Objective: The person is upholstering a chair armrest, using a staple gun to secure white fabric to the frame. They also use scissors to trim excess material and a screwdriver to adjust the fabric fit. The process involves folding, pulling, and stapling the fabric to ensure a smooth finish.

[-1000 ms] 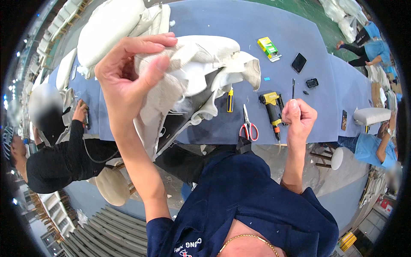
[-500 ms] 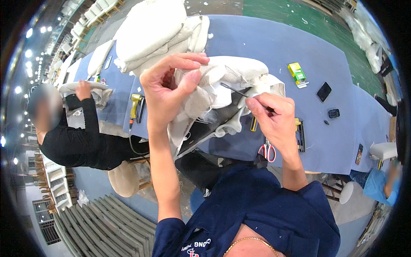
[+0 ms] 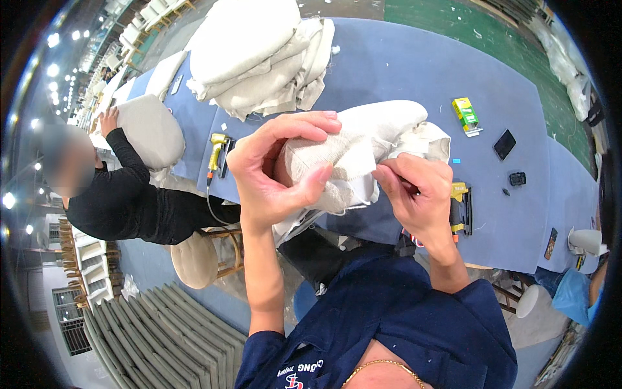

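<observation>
Between my hands lies the beige upholstery piece (image 3: 357, 150), over the blue surface (image 3: 402, 58). Its cloth looks light, limp and far from slippery, its body likely to squash, so the bunched fold beside my left thumb seems the best hold. My left hand (image 3: 256, 174) cups that fold, thumb and fingers arched around it. My right hand (image 3: 421, 196) is clenched against the cloth opposite, knuckles bent; I can't tell what it grips.
</observation>
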